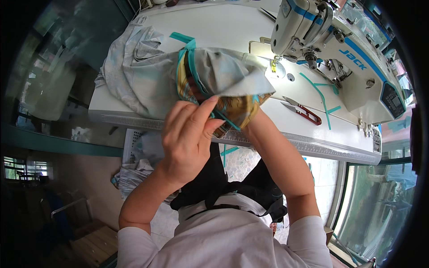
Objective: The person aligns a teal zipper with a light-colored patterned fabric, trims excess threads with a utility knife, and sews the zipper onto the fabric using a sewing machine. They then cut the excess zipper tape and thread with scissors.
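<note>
The head view shows a white sewing machine (366, 80) with smooth enamel casing, blue stripes and large blue lettering along its arm; a dark control panel (392, 99) with small markings sits at the machine's right end. On the person's side of the machine, a metal ruler (308, 143) with fine graduations runs along the rim of the white counter (214, 24).

The pale grey cloth (143, 85) lies to the left of the machine, its near right corner just beside the presser area. It is soft, crumpled and faintly patched with blue. Gold-patterned fabric (243, 107) shows at its opening, with narrow teal binding (192, 64) curving along the edge and a loose end sticking out at the far side.

The left hand (185, 136), also left of the machine, touches the cloth's opening with forefinger and thumb, the tips slightly apart and the other fingers curled — I cannot tell whether it pinches the binding. The right forearm (283, 156) reaches up to the gold-patterned fabric; the right hand is hidden by the cloth, so its grip cannot be told.

Just in front of the machine lie red-handled snips (308, 115) with pointed metal blades — and, beside them, thin teal strips (322, 97).
</note>
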Action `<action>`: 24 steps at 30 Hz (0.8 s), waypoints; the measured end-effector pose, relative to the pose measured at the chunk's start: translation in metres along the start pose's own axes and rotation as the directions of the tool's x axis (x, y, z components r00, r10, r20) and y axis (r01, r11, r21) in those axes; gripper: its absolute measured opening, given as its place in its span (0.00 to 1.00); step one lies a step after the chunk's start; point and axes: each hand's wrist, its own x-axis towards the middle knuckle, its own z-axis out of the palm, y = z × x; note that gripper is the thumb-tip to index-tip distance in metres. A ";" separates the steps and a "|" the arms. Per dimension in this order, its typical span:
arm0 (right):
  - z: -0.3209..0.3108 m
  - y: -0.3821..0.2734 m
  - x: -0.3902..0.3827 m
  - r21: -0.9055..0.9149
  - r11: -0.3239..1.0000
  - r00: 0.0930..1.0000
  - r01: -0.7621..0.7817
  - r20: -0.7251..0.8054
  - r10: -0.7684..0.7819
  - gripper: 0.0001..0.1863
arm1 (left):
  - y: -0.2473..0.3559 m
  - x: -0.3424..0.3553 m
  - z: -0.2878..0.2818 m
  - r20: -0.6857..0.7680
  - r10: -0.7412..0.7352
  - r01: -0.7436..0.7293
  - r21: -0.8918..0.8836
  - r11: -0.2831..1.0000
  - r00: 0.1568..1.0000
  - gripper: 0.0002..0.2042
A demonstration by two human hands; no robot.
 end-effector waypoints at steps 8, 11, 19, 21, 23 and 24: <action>-0.091 -0.070 -0.099 0.341 0.818 0.699 -0.464 -0.425 0.574 0.13 | -0.009 -0.050 -0.014 -0.001 -0.453 0.432 -0.300 0.851 0.892 0.05; -0.086 -0.093 -0.108 0.243 0.908 0.788 -0.342 -0.452 0.418 0.11 | -0.024 -0.037 -0.026 -0.050 -0.425 0.403 -0.232 0.885 0.904 0.03; -0.031 -0.080 -0.060 -0.045 0.992 0.988 -0.113 0.100 0.118 0.13 | -0.024 -0.049 -0.040 0.251 -0.504 0.560 -0.274 0.782 0.827 0.06; -0.023 -0.076 -0.050 -0.110 0.992 0.988 -0.066 0.134 0.081 0.14 | -0.011 -0.051 -0.037 0.299 -0.389 0.452 -0.176 0.875 0.871 0.12; -0.019 -0.070 -0.039 -0.227 0.967 0.981 0.112 0.179 -0.071 0.16 | 0.005 -0.054 -0.018 0.301 -0.457 0.509 -0.121 0.852 0.837 0.13; -0.021 -0.066 -0.035 -0.196 0.971 0.966 0.140 0.244 -0.090 0.17 | 0.005 -0.054 -0.016 0.355 -0.443 0.483 -0.029 0.875 0.823 0.12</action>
